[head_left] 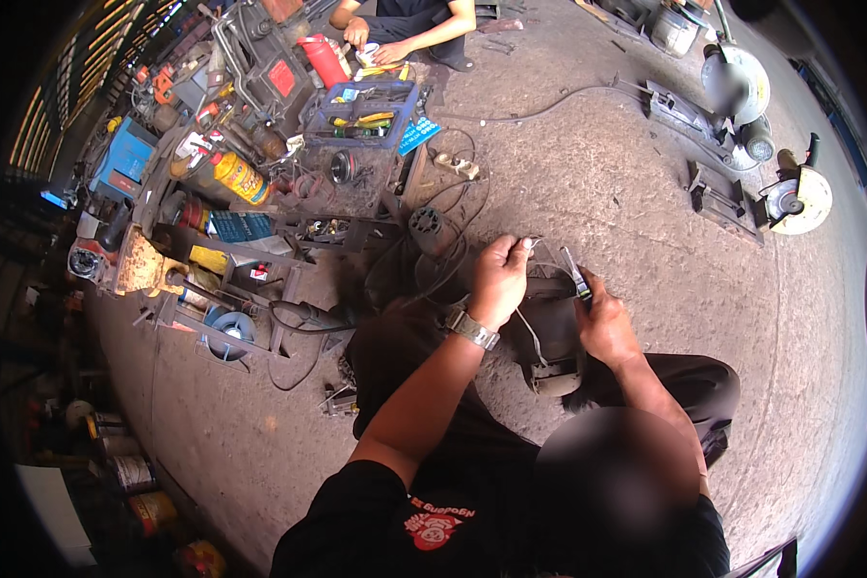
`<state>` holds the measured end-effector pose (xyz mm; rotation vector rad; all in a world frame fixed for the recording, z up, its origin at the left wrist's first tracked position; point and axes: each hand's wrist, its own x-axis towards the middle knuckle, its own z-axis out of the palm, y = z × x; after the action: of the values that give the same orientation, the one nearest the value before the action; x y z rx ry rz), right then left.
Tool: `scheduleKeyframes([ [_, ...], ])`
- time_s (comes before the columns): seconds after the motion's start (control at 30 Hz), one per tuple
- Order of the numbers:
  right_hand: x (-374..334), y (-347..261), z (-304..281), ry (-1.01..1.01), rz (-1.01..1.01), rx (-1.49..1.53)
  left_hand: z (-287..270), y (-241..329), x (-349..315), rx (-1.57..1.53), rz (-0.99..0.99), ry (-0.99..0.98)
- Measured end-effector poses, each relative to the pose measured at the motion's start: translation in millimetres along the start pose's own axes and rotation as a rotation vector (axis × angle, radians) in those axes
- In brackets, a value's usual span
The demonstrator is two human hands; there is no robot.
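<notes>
My left hand (pixel 499 279), with a metal-band watch on its wrist, is raised over my lap, thumb and fingers pinched on the end of a thin pale wire (pixel 524 323). The wire hangs down to a dark, rounded part (pixel 557 383) between my legs; its kind I cannot make out. To the right, my right hand (pixel 609 323) is closed around the handles of a pair of pliers (pixel 576 273), whose silver jaws point up and toward the left hand. The jaws and the wire end look apart.
At the left, a metal frame (pixel 260 260) holds tools and cans; a blue-grey toolbox (pixel 361 114) and yellow bottle (pixel 241 179) stand beyond it. Cables and a socket strip (pixel 456 166) lie ahead. A person (pixel 405 34) sits at the far side. Cut-off saws (pixel 798 197) stand at right.
</notes>
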<state>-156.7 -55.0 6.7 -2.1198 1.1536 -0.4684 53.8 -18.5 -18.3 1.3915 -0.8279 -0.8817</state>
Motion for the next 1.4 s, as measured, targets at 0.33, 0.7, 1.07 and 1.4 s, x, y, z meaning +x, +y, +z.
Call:
scheduleKeyframes([
  [0.33, -3, -2, 4, -0.003, 0.015, -0.022, 3, 19, -12, -0.668, -0.516, -0.098],
  [0.7, -6, -10, -6, -0.120, 0.092, 0.086, 2, 27, -14, -0.673, -0.331, -0.200],
  [1.07, 0, 4, 6, 0.048, -0.079, 0.016, 11, 38, -28, -1.033, -0.616, -0.236],
  [1.4, -4, 10, 19, 0.102, -0.184, -0.126, 5, 36, -29, -1.152, -0.613, -0.301],
])
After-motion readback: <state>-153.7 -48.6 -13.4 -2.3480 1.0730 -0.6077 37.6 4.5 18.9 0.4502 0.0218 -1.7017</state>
